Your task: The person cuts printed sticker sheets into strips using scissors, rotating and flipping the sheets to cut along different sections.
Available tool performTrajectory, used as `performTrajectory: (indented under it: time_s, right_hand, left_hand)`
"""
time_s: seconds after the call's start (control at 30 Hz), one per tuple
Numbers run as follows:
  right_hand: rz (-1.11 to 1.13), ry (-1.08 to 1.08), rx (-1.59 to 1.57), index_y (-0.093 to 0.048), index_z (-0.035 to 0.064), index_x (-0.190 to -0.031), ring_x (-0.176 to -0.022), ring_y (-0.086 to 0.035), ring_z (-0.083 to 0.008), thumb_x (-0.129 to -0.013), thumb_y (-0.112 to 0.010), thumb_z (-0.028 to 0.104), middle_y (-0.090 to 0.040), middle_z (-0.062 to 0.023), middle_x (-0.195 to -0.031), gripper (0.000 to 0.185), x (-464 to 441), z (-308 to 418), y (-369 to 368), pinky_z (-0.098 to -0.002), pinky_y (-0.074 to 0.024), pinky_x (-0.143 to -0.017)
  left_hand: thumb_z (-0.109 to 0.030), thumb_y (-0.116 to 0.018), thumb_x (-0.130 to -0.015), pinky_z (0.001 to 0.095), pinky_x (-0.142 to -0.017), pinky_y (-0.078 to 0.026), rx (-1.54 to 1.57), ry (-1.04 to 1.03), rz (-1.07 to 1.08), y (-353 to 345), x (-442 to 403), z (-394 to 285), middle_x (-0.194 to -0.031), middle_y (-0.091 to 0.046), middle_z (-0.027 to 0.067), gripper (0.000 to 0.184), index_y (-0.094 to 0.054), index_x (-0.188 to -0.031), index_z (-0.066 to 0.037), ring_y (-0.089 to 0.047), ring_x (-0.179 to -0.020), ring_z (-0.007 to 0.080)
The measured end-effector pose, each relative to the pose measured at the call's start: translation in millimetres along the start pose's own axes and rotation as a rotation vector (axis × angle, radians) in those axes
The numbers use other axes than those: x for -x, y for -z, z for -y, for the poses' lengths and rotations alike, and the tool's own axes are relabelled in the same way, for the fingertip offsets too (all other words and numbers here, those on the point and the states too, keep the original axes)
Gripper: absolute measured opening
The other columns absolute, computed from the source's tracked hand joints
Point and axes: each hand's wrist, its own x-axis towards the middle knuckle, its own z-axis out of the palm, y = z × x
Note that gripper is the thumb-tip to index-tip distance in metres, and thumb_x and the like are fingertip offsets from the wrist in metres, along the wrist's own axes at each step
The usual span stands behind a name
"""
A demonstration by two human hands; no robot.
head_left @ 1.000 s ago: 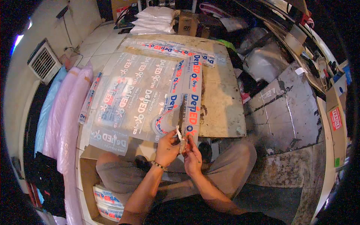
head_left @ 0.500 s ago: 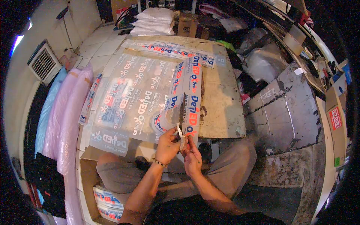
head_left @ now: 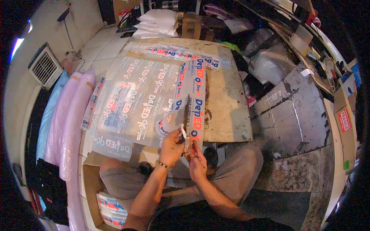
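A clear plastic sheet [head_left: 143, 96] printed with red, blue and white lettering lies across a worn wooden board [head_left: 227, 104]. Along its right side runs a printed strip [head_left: 198, 104], with a narrow dark gap next to it. At the sheet's near edge, my left hand [head_left: 172, 148] is closed around a crumpled whitish strip [head_left: 184, 131]. My right hand [head_left: 197, 161] sits just to the right, fingers pinched at the lower end of the printed strip. Between the two hands the fingers overlap, and exactly what they grip there is partly hidden.
Pink and blue plastic rolls [head_left: 69, 119] lean at the left. An open carton [head_left: 92, 181] with printed packs [head_left: 111, 204] stands by my leg. White bags [head_left: 158, 23] are stacked behind the board. Clear plastic bags [head_left: 273, 65] and a carton with a red label [head_left: 344, 120] are on the right.
Both hands stay at almost the same place and keep their grip. The printed sheet near them has shifted very slightly.
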Motion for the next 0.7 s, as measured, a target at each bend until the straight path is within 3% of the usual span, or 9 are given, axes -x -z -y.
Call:
performTrajectory:
  time_s: [0.07,0.3,0.37,0.7]
  right_hand:
    - [0.016,0.020,-0.004,-0.027,0.0021,-0.151,-0.130,-0.043,-0.0171,-0.092,-0.043,0.001,-0.032,-0.0093,-0.153,0.060,-1.8,-3.1,2.6,-0.0309,-0.0354,-0.105]
    - [-0.006,-0.063,0.055,-0.028,0.0066,-0.151,-0.135,-0.039,-0.0196,-0.091,-0.042,0.000,-0.026,-0.0028,-0.158,0.062,1.1,0.7,4.4,-0.0379,-0.0355,-0.107]
    - [-0.002,-0.032,0.017,-0.028,0.0068,-0.151,-0.134,-0.040,-0.0202,-0.090,-0.041,0.000,-0.026,-0.0027,-0.158,0.062,-0.4,1.5,2.1,-0.0386,-0.0359,-0.107]
    - [0.021,-0.025,-0.051,-0.028,0.0053,-0.151,-0.124,-0.049,-0.0159,-0.088,-0.043,-0.003,-0.030,-0.0046,-0.155,0.065,-4.1,-15.0,16.6,-0.0392,-0.0372,-0.107]
  left_hand:
    - [-0.002,-0.068,-0.085,0.0229,-0.062,-0.050,0.022,0.011,0.006,0.7,-2.9,3.4,-0.088,-0.071,0.0064,0.044,-0.054,-0.126,0.004,-0.061,-0.074,0.0070]
    - [-0.004,-0.067,-0.086,0.0243,-0.058,-0.053,-0.041,0.047,0.026,-1.9,-18.9,-16.8,-0.087,-0.070,0.0071,0.038,-0.056,-0.122,0.003,-0.064,-0.071,0.0104]
    - [-0.004,-0.066,-0.085,0.0271,-0.058,-0.058,0.006,0.040,0.028,0.9,-34.3,-4.3,-0.088,-0.070,0.0077,0.033,-0.058,-0.117,0.002,-0.067,-0.074,0.0140]
    - [-0.004,-0.066,-0.085,0.0268,-0.057,-0.058,0.011,0.008,0.070,-0.5,-59.6,-2.8,-0.091,-0.070,0.0092,0.032,-0.059,-0.116,0.002,-0.068,-0.076,0.0148]
